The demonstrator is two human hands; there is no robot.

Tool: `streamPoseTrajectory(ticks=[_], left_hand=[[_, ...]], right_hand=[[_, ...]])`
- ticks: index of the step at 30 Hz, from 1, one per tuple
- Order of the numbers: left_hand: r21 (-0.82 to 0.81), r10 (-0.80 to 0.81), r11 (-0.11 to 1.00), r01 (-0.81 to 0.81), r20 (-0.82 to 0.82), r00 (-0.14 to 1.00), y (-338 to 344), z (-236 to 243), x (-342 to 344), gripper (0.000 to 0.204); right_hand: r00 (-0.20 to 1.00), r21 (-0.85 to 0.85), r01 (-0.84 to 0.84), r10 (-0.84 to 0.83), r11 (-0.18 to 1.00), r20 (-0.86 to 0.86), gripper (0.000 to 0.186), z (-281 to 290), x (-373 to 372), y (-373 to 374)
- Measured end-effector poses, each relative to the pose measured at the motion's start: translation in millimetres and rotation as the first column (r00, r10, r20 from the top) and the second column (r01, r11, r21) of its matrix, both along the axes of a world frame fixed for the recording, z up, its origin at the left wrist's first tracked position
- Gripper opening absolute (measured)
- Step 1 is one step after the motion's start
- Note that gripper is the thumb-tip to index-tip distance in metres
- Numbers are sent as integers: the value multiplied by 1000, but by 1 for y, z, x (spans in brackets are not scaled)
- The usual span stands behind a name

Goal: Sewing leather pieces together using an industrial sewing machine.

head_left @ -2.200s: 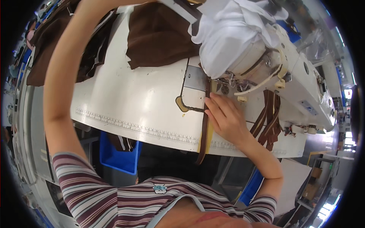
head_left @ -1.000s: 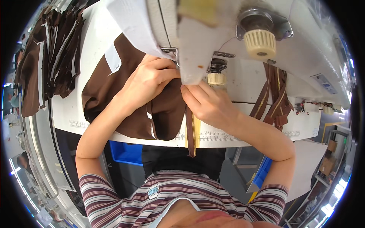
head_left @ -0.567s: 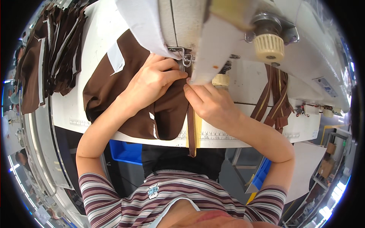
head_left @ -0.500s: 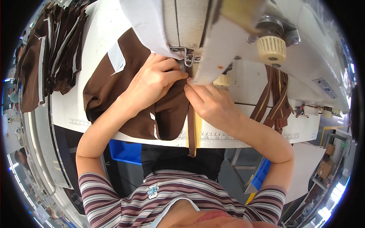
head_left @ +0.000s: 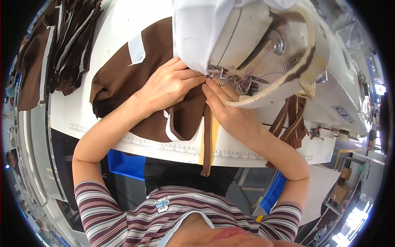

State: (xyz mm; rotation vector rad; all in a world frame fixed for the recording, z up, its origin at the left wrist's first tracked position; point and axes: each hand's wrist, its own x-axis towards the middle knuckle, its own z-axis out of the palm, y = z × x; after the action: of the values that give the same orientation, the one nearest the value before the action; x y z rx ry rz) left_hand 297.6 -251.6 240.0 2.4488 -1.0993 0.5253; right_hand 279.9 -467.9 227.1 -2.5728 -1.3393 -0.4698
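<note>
A brown cloth piece (head_left: 119,86) lies on the sewing machine table, left of the presser foot (head_left: 221,75). My left hand (head_left: 170,85) rests on it, with thumb and fingertips pinched together at the cloth's edge just before the foot. From there a brown zipper (head_left: 208,144) with gold teeth runs down and hangs over the table's front edge. My right hand (head_left: 230,109) has its fingers together on the zipper's upper end, close to the foot; part of this hand is behind the machine head (head_left: 242,37). The needle itself cannot be made out.
Stacked brown pieces with white strips (head_left: 70,45) lie at the far left. More brown zippers (head_left: 290,121) lie right of my right forearm. A printed ruler (head_left: 135,142) follows the table's front edge. Blue bins (head_left: 127,164) sit below, and white cloth (head_left: 197,33) drapes the machine.
The view has shifted, so the machine head appears farther right and shows more of the foot. My right fingers look straighter and lie nearer the foot. Both hands stay at the cloth and zipper.
</note>
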Motion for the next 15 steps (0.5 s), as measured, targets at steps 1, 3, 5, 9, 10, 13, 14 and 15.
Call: streamPoseTrajectory(ticks=[1,3,5,9,10,13,14,15], left_hand=[[-11,-5,1000,5,4,1000,0,-2,1,31],[-9,-18,1000,18,29,999,2,-3,4,31],[-4,-21,1000,21,52,998,4,-5,5,31],[3,-59,998,58,50,997,3,-3,7,32],[8,-73,997,72,50,996,5,-3,7,33],[60,-73,996,69,68,995,4,2,4,33],[99,-89,992,83,57,994,4,6,3,34],[164,-106,982,98,41,994,5,10,2,27]], right_hand=[[997,71,-45,41,996,60,31,-4,4,-2],[994,35,107,-106,994,-23,27,1,0,-14],[964,-10,244,-243,970,-104,23,7,5,-26],[849,-263,478,-364,838,383,11,39,28,-44],[849,-261,477,-363,839,383,11,39,29,-45],[878,260,387,-440,885,190,8,34,36,-51],[878,258,387,-440,885,191,8,37,39,-51],[913,252,303,-356,919,199,6,43,41,-50]])
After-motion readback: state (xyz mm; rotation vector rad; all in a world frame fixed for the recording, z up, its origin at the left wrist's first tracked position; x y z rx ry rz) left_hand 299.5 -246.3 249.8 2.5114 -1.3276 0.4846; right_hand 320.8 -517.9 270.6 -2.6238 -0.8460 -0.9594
